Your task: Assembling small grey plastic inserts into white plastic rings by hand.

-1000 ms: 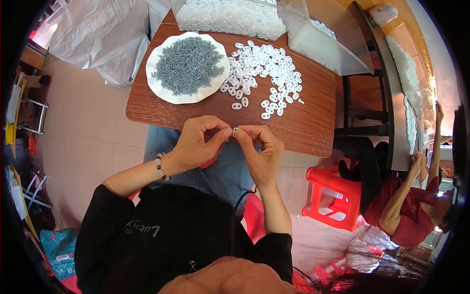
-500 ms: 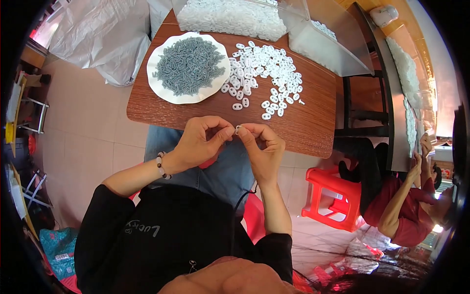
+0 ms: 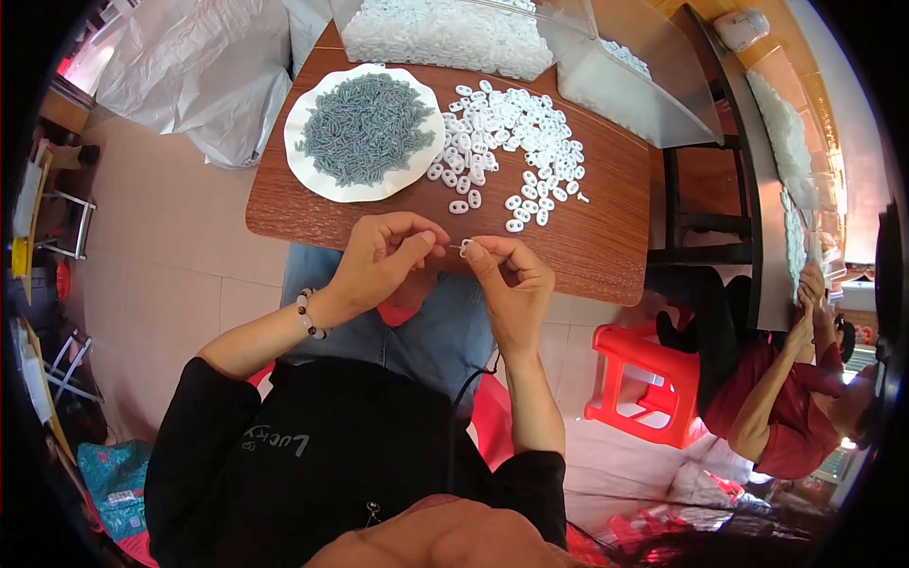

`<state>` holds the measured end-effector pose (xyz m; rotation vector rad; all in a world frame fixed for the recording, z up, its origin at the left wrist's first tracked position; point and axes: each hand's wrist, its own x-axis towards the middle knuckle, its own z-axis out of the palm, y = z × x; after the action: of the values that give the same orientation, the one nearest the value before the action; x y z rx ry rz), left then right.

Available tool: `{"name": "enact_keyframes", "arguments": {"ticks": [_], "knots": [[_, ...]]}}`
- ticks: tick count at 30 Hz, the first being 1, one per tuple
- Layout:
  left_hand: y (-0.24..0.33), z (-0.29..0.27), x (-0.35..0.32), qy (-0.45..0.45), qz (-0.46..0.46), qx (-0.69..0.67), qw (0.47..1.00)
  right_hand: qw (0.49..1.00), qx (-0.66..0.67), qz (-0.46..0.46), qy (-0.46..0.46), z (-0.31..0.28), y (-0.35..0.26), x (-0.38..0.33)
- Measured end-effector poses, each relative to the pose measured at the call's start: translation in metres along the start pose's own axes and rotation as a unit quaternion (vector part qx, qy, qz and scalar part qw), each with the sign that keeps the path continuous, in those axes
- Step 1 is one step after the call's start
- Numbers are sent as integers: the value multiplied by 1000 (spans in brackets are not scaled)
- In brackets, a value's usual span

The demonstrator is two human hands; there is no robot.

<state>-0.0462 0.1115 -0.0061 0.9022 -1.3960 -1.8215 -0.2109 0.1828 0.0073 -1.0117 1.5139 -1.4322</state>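
My hands meet just off the front edge of the brown table [image 3: 606, 256]. My right hand [image 3: 516, 293] pinches a small white oval piece with holes [image 3: 465, 248] between thumb and forefinger. To its left, my left hand [image 3: 383, 260] has its thumb and forefinger closed, and a thin pale sliver [image 3: 454, 247] spans from those fingertips to the white piece; its kind is too small to tell. Ahead lie loose white two-hole oval pieces [image 3: 535, 133]. Beside them a white scalloped plate [image 3: 296, 123] bears a heap of small grey ribbed pieces [image 3: 367, 128].
Clear bins [image 3: 445, 43] of white pieces stand along the table's far edge. A white plastic sack [image 3: 204, 76] is at the left. On the right are a red stool [image 3: 644, 379] and a person in a dark red shirt [image 3: 786, 417] at another table.
My left fingertips have drawn slightly left from the white piece, and the thin sliver now shows between. The white piece has shifted slightly right with my right hand.
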Motion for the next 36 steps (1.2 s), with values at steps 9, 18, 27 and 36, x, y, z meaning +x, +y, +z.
{"name": "enact_keyframes", "arguments": {"ticks": [9,18,27,36], "knots": [[12,-16,7,21,10,60,998,1000,-13,-7,5,-3,-4,1],[49,-47,45,41,167,475,863,999,23,-19,15,-11,-5,4],[47,-17,67,-90,174,510,837,997,39,-46,41,-21,-5,5],[3,2,74,-99,278,587,754,996,56,-61,46,-25,-3,6]]}}
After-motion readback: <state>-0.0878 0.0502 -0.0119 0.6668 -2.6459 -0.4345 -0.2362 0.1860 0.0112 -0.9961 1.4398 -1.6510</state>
